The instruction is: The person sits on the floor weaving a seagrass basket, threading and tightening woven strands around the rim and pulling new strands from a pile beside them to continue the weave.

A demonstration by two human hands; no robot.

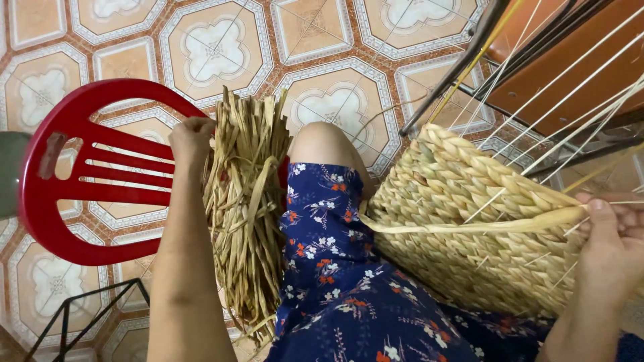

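Observation:
My left hand (191, 137) reaches into the top of a bundle of dried straw-coloured fibre strands (245, 208) that leans against a red plastic chair (74, 167); the fingers are curled around some strands. My right hand (614, 245) pinches the end of a flat pale fibre strand (469, 226) that runs across a half-woven basket (469, 221) resting on my lap. Thin pale upright spokes (570, 100) stick out of the basket's weave. My knee and a blue flowered dress (329, 268) lie between the two hands.
The floor is patterned orange and white tile (215, 47). A dark metal frame (463, 60) with an orange-brown panel (570, 60) stands at the upper right. A black metal rack (87, 308) sits at the lower left.

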